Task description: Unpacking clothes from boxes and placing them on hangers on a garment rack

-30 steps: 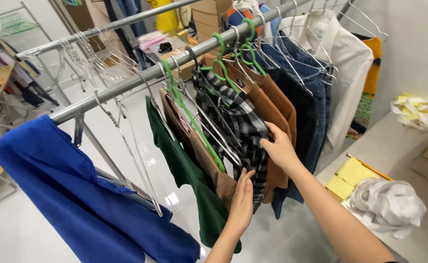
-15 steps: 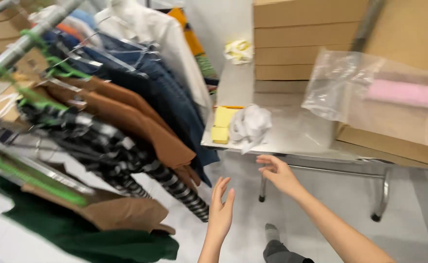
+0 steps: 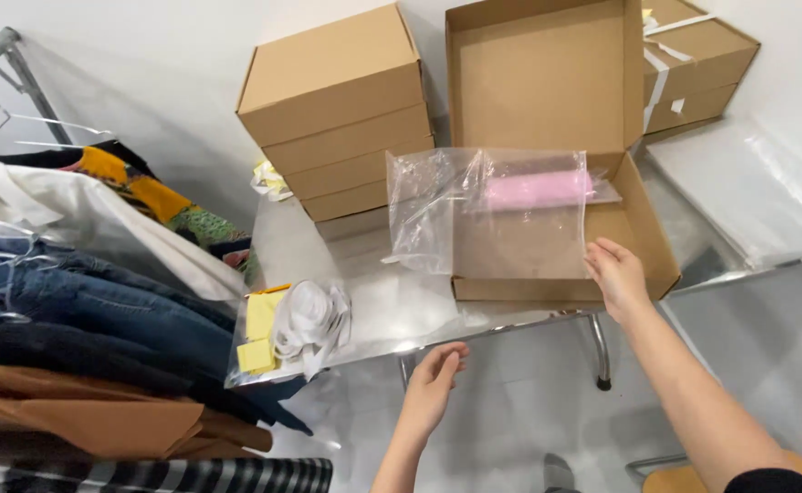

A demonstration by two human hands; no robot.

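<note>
R hand [image 3: 617,277] touching open cardboard box [image 3: 547,91] — L hand [image 3: 435,388] free.

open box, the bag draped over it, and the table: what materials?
Open box: brown corrugated cardboard by the look, matte, creased flaps. Bag: thin clear plastic film, glossy and wrinkled, with something pink inside. Table: probably stainless steel or similar metal, with a blurred reflective sheen. Right hand touches the box edge.
</note>
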